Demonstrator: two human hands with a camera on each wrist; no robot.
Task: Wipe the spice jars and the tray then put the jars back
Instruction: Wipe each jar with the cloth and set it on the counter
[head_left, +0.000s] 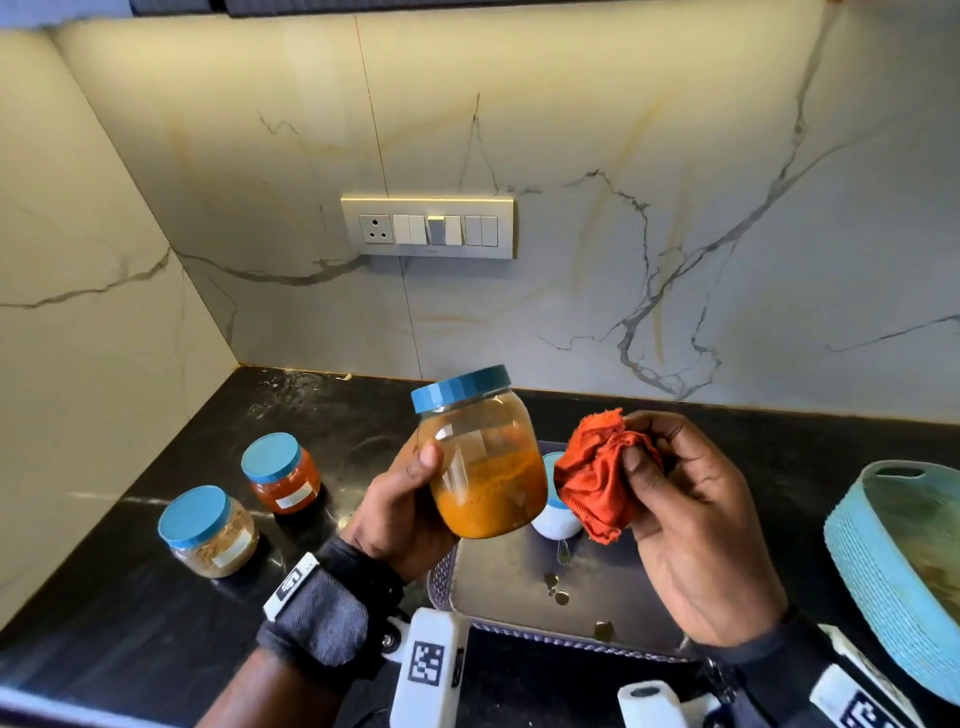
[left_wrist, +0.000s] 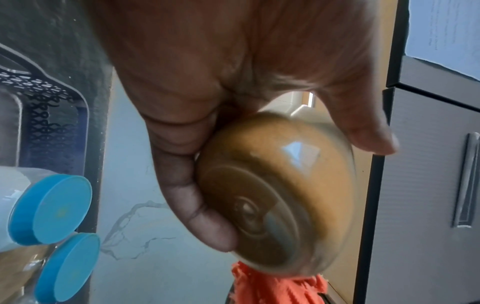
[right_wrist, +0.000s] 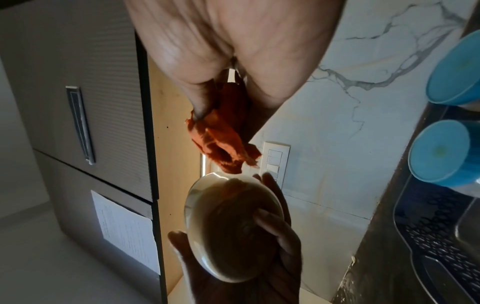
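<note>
I see the tray (head_left: 524, 603) on the counter at 6 o'clock, with a white jar (head_left: 556, 522) on it. My left hand (head_left: 400, 514) wraps the turmeric jar (head_left: 483, 462) mid-body, above the tray: smooth, probably slippery, half-full, so I judge it light. My right hand (head_left: 691, 525) pinches the soft rag (head_left: 602, 483) at the jar's 3 o'clock

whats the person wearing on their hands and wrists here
Both hands are bare: no gloves and no rings show. The left wrist wears a wide grey fabric strap with darker edges and a small white tag printed in black. Below it sits a white plastic camera mount bearing a black-and-white square marker. The right wrist has a dark band and white mounts with similar markers.
</note>
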